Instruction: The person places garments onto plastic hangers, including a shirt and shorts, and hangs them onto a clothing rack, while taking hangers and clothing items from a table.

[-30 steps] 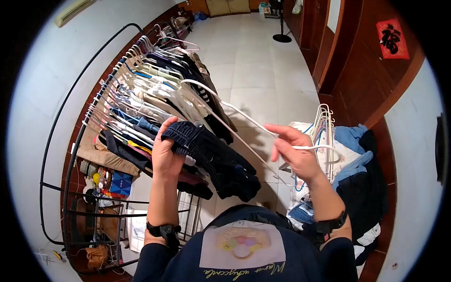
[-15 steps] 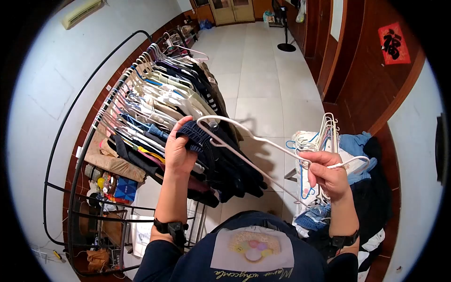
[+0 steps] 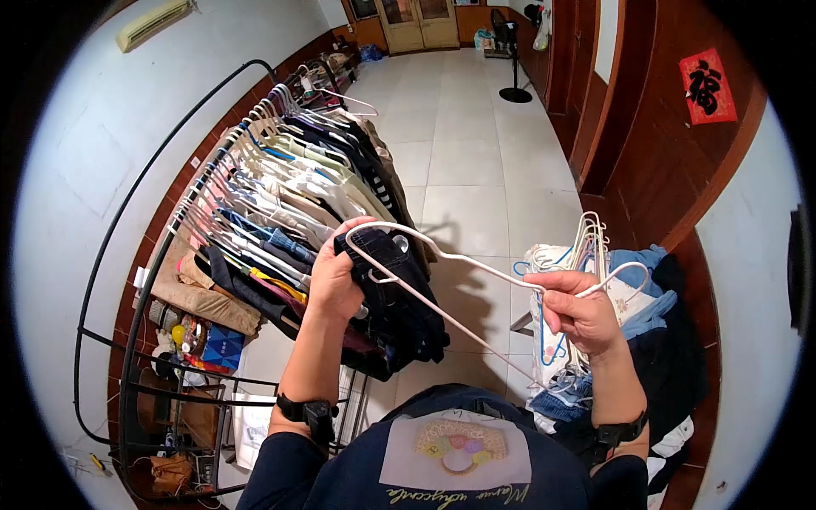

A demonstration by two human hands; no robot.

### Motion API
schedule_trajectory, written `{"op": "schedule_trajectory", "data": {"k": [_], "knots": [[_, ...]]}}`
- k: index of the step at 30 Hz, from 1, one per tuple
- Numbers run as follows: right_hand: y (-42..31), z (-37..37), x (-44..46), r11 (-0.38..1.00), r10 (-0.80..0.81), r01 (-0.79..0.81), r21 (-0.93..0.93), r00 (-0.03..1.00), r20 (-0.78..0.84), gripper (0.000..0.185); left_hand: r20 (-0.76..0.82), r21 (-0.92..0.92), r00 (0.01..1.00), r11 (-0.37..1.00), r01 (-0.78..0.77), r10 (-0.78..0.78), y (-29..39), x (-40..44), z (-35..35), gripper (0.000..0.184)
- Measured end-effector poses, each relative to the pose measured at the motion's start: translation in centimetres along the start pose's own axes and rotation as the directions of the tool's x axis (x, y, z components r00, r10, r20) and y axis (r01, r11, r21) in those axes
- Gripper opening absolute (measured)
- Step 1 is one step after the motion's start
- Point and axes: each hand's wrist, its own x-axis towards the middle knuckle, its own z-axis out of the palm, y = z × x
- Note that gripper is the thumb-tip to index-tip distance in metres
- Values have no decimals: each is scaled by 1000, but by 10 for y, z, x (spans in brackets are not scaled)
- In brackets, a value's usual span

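Observation:
My left hand (image 3: 331, 285) is closed on the upper edge of a pair of dark blue jeans (image 3: 399, 297), which hang down in front of the clothes rack. My right hand (image 3: 580, 316) pinches a white hanger (image 3: 486, 268) near the base of its hook. The hanger is held sideways between my hands, its curved far end beside my left hand and over the top of the jeans. Whether the hanger touches the jeans I cannot tell.
A black rack (image 3: 127, 382) full of hung clothes (image 3: 289, 183) stands on the left. To the right, white hangers (image 3: 586, 238) lie beside denim and dark garments (image 3: 671, 340). A standing fan (image 3: 515, 93) is farther back on the tiled floor (image 3: 463, 161).
The jeans have swung left and closer to me, their lower ends drawn in. The hanger and right hand have shifted slightly left, and the hanger's far end now overlaps the jeans' top.

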Motion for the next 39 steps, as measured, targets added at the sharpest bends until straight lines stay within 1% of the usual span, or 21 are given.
{"op": "schedule_trajectory", "data": {"k": [1, 4, 5, 7, 13, 15, 16, 17, 20, 21, 25, 26, 27, 28, 29, 31, 32, 33, 35, 36, 39], "knots": [[2, -1, 1, 1000, 1, -1, -3, 1000, 4, 34, -2, -2, 1000, 1000, -4, 4, 0, 0, -2, 25], [10, -9, 5, 999, 31, -31, -30, 1000, 5, 31, -46, -231, 994, 969, 85, -98, -7, 7, -16, 25], [11, -12, 6, 998, 59, -59, 31, 998, 1, 32, -48, -234, 994, 969, 80, -93, -8, 7, -19, 25], [12, -14, 8, 992, 89, -89, 88, 996, 6, 32, 40, -331, 992, 935, 129, -122, -6, 4, -14, 26], [13, -20, 11, 958, 161, -159, 239, 987, 9, 33, 76, -233, 994, 968, 90, -74, -12, 2, -19, 34], [12, -19, 10, 957, 8, -5, 291, 1000, -6, 33, 126, -146, 988, 984, 104, -86, -16, 4, -21, 30], [7, -17, 9, 975, -46, 44, 219, 999, 7, 32, 30, -164, 992, 978, 128, -125, -18, 3, -18, 25], [4, -12, 9, 975, -45, 42, 218, 999, 7, 32, 29, -165, 992, 978, 128, -125, -20, 4, -16, 25], [-12, 8, 4, 980, -200, 199, -33, 979, -30, 32, -126, -104, 972, 977, 185, -197, -26, 10, -8, 18], [-16, 13, 4, 981, -192, 191, -35, 980, -42, 32, -177, -78, 961, 976, 204, -215, -27, 11, -3, 19], [-23, 24, 7, 948, -317, 314, -56, 945, -82, 31, -156, 44, 975, 985, 166, -158, -56, 13, -20, 35], [-26, 25, 8, 938, -346, 344, -38, 935, -72, 31, -169, 211, 985, 977, 17, 19, -69, 15, -29, 40], [-28, 26, 8, 927, -374, 374, -19, 925, -61, 31, -153, 372, 968, 919, -130, 199, -74, 13, -30, 46], [-29, 27, 9, 919, -393, 393, -16, 917, -63, 33, -168, 543, 956, 832, -113, 240, -67, 2, -17, 56], [-32, 29, 9, 918, -396, 395, -18, 916, -66, 33, -87, 686, 926, 696, -212, 368, -78, -1, -33, 58], [-37, 32, 9, 908, -415, 418, 25, 906, -83, 35, 0, 608, 943, 749, -264, 332, -85, -16, -30, 62], [-39, 32, 11, 908, -414, 418, 35, 907, -79, 36, 126, 741, 918, 580, -339, 375, -96, -14, -44, 65], [-41, 33, 12, 907, -416, 419, 31, 906, -84, 36, 167, 787, 898, 494, -370, 406, -96, -16, -31, 51], [-46, 37, 17, 908, -413, 418, 38, 906, -96, 36, 159, 840, 975, 496, -218, 159, -105, -15, -40, 33], [-48, 40, 21, 909, -407, 415, 35, 904, -126, 35, 161, 837, 974, 500, -219, 157, -107, -16, -39, 33], [-55, 47, 32, 908, -388, 411, 81, 897, -211, 34, 39, 880, 983, 472, 52, -182, -111, -24, -33, 22]]}}
